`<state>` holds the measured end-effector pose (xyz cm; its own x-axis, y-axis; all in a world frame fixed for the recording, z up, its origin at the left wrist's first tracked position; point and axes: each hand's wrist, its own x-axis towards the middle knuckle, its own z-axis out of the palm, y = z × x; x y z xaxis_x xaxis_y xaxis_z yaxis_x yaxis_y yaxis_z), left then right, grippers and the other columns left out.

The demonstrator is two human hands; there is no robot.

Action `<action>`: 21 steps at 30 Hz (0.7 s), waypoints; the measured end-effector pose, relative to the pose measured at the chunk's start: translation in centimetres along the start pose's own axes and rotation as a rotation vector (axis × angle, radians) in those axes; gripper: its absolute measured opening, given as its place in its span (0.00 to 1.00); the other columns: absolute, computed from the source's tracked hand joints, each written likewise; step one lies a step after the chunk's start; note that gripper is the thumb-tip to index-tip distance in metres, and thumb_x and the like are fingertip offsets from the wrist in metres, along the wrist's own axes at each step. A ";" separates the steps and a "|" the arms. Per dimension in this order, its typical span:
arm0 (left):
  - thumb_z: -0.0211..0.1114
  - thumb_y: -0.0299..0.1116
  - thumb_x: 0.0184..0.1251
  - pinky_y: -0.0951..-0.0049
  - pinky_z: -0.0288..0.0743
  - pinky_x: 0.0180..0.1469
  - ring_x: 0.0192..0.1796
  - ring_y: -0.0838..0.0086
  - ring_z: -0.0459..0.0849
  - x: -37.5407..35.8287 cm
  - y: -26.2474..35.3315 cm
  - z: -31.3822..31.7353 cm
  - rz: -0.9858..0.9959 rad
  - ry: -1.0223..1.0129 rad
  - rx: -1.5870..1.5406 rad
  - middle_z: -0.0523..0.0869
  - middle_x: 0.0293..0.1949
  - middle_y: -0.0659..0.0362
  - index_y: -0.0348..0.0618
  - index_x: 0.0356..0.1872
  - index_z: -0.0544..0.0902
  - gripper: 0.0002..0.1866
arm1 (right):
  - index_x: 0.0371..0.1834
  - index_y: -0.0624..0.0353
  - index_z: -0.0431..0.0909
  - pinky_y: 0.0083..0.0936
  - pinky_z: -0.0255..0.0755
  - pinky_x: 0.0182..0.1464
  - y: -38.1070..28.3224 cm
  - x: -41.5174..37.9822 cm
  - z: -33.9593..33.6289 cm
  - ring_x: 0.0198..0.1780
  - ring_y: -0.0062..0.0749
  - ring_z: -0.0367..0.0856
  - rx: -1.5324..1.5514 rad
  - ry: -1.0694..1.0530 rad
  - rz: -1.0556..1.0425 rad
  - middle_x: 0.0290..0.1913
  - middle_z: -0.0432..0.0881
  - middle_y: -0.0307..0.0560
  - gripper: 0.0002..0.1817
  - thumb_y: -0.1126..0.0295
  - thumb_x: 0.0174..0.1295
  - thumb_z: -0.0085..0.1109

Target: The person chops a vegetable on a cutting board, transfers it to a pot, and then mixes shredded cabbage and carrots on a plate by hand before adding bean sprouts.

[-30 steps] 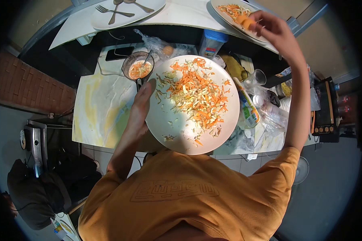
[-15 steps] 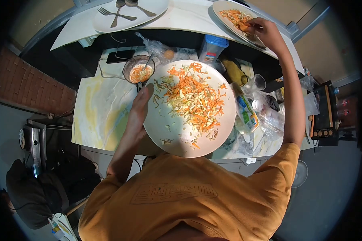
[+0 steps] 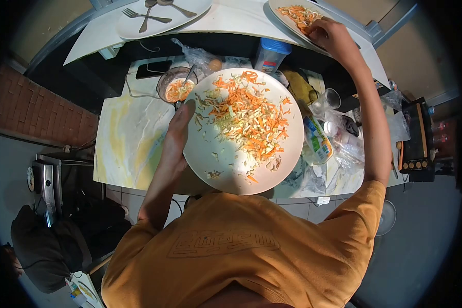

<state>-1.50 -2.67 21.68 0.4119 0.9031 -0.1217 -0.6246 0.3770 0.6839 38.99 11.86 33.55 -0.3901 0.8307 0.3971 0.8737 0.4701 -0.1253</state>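
My left hand [image 3: 181, 128] grips the left rim of a large white plate [image 3: 210, 172], thumb on top. The plate is held in front of my chest, tilted toward me. Shredded vegetables [image 3: 251, 120], orange like carrot and pale green like cabbage, lie across it. At the upper right, my right hand [image 3: 333, 41] reaches over a second white plate [image 3: 278, 11] on the raised shelf. Its fingers are pinched together at the smaller heap of shreds [image 3: 299, 17] there. The fingertips are partly hidden among the shreds.
On the shelf, another white plate [image 3: 126, 30] bears a fork and spoons. Below stand a glass bowl [image 3: 163, 84] with orange mixture and a utensil, a phone [image 3: 154, 70], and a blue-lidded container [image 3: 274, 54]. A clear cup [image 3: 327, 100], packets and plastic bags crowd the right.
My right hand has lowered its fingertips closer to the shreds on the shelf plate; the orange piece at them shows less. The large plate has shifted slightly up in view, still in my left hand.
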 end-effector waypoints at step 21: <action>0.48 0.46 0.87 0.60 0.78 0.69 0.68 0.63 0.81 -0.9 -2.0 0.9 -0.071 0.033 -0.006 0.77 0.69 0.50 0.37 0.77 0.63 0.28 | 0.58 0.59 0.82 0.40 0.76 0.61 -19.8 -9.1 5.1 0.60 0.53 0.78 0.455 -0.219 -0.051 0.58 0.79 0.53 0.20 0.64 0.65 0.70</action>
<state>0.00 -4.44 21.05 0.4328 0.8804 -0.1937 -0.5984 0.4413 0.6687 23.79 -3.47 27.73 -0.5230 0.8236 0.2193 0.6559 0.5532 -0.5135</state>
